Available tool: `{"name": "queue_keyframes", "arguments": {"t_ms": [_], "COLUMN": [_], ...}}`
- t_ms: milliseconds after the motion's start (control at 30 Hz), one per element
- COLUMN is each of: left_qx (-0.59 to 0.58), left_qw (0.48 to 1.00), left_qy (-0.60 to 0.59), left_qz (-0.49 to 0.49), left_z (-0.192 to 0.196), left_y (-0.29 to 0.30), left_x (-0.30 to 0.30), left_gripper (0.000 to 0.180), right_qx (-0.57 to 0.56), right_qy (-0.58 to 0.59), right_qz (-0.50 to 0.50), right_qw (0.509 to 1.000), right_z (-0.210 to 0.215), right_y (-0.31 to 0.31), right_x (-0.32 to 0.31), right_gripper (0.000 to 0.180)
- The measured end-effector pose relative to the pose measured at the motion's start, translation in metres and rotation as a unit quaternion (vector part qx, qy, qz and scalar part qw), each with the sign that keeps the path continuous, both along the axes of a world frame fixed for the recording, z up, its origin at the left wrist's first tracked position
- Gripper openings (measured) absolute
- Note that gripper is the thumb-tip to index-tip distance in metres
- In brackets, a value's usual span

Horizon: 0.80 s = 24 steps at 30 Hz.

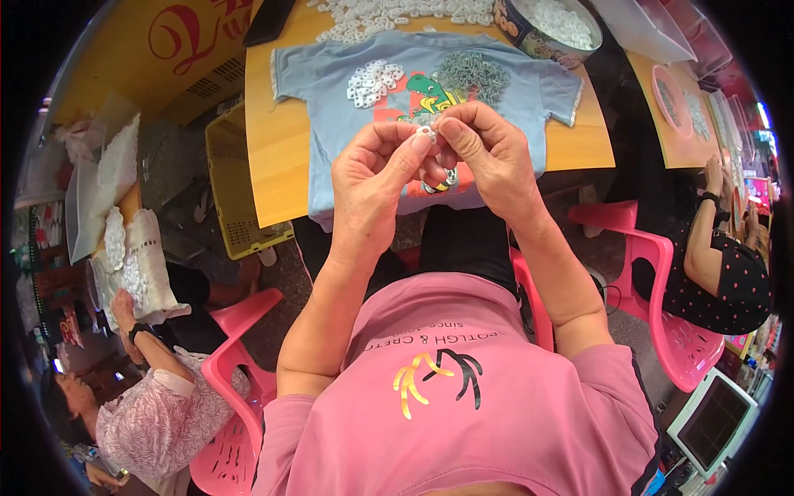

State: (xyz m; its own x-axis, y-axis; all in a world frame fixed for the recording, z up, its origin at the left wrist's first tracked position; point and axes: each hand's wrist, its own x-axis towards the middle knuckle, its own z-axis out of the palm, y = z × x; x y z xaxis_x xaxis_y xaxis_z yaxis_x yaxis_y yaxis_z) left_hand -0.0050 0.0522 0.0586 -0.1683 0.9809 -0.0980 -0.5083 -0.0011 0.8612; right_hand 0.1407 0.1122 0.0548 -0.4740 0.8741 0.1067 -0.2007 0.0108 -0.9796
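Note:
Over a blue-grey T-shirt (331, 91) spread on the table, my two hands meet in front of me. My left hand (370, 169) pinches a small white plastic piece with holes (427, 132) between thumb and fingers. Close against it, my right hand (488, 161) is closed in a pinch at the piece; whatever its fingertips hold is too small and hidden to name. On the shirt beyond lie a pile of similar white pieces (374, 83), to the left, and a heap of small grey pieces (475, 76), to the right.
More white pieces (397, 10) cover the table's far edge, beside a round tin (529, 45) filled with white bits. A yellow crate (230, 186) stands left of the table (277, 178). People sit working on both sides, on pink chairs (662, 306).

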Motion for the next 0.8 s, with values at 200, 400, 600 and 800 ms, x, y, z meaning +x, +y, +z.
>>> {"name": "queue_keyframes", "arguments": {"t_ms": [200,400,600,800], "left_qx": [0.002,0.014,0.029,0.034], "left_qw": [1.0,0.999,0.996,0.996], "left_qy": [-0.001,0.035,0.082,0.076], "left_qz": [0.006,0.017,0.031,0.025], "left_z": [-0.0005,-0.0006,0.0001,-0.0006], "left_y": [0.0002,-0.0008,-0.0023,-0.0018], "left_x": [0.0004,0.0016,0.0028,0.003], "left_gripper": [0.016,0.015,0.014,0.012], "right_qx": [0.011,0.085,0.237,0.043], "right_qy": [-0.005,-0.037,-0.135,-0.052], "right_qz": [0.006,-0.032,-0.077,-0.026], "right_qw": [1.0,0.995,0.959,0.997], "right_z": [0.0004,0.0011,-0.0032,0.0005], "right_y": [0.0001,-0.0021,0.002,-0.0011], "right_x": [-0.0003,-0.0025,-0.0013,-0.002], "right_gripper": [0.017,0.014,0.013,0.014]}}
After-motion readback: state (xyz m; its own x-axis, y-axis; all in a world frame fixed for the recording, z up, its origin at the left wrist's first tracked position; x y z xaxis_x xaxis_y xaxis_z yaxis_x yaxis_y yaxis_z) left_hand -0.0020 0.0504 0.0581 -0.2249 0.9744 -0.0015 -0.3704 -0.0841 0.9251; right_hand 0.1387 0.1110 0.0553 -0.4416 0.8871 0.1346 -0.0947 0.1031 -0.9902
